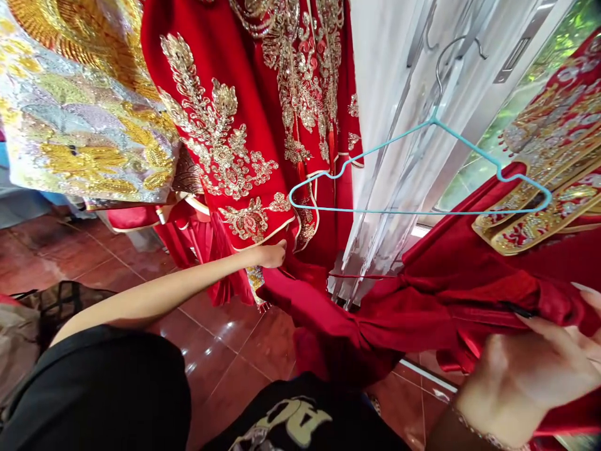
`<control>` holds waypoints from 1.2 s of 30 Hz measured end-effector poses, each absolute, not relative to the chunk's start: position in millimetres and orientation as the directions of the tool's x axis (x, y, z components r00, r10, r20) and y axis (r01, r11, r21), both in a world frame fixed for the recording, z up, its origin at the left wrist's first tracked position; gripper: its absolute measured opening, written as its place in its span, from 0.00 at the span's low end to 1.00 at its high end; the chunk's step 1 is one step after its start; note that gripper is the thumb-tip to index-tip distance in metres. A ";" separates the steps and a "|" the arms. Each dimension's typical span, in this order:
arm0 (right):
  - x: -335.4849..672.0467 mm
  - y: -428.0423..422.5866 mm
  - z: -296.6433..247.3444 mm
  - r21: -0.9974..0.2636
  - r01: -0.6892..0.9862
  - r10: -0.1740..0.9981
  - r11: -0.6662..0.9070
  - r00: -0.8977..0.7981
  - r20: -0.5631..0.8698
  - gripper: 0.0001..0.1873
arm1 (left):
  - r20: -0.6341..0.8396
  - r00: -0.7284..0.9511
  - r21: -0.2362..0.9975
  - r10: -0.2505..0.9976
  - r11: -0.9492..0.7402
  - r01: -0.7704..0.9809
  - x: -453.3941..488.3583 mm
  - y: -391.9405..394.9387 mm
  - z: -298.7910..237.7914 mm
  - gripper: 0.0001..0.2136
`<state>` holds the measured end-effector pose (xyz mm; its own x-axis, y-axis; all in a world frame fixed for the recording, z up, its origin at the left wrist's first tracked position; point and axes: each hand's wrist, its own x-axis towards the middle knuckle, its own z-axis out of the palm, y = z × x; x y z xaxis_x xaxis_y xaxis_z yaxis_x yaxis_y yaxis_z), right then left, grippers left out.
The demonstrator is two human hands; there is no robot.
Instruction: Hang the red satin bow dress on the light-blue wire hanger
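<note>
Right-hand grip (526, 376) on crimson satin (451, 300)

Glossy satin, metallic sequins
Red satin robe (244, 75) smooth and sheeny, gold embroidery raised; plastic-coated wire hanger (404, 212); floor tiles (225, 369) polished.

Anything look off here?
Yes: an empty light-blue wire hanger hangs against the white curtain, bare beside the embroidered red gowns. The red fabric also looks odd, stretched sideways and bunched, running to the right hand.
</note>
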<state>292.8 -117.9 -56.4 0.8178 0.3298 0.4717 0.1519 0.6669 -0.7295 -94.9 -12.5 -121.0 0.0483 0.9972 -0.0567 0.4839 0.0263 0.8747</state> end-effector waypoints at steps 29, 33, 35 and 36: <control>291.7 -124.9 -73.2 -0.819 0.060 0.480 0.571 0.785 0.392 0.16 | -0.037 -0.078 0.945 0.996 0.060 0.320 -59.7 -14.0 -157.4 0.05; 293.0 -122.7 -74.7 -0.814 0.102 0.439 0.572 0.800 0.409 0.16 | 0.029 -0.071 0.902 0.997 0.004 0.432 -69.1 -18.5 -151.2 0.07; 292.3 -122.8 -75.2 -0.816 0.102 0.438 0.569 0.802 0.405 0.16 | 0.031 -0.066 0.901 0.997 0.001 0.433 -66.4 -20.9 -151.1 0.07; 292.1 -123.0 -75.7 -0.815 0.103 0.436 0.570 0.803 0.407 0.16 | 0.023 -0.066 0.906 0.998 0.008 0.423 -63.8 -21.3 -151.4 0.08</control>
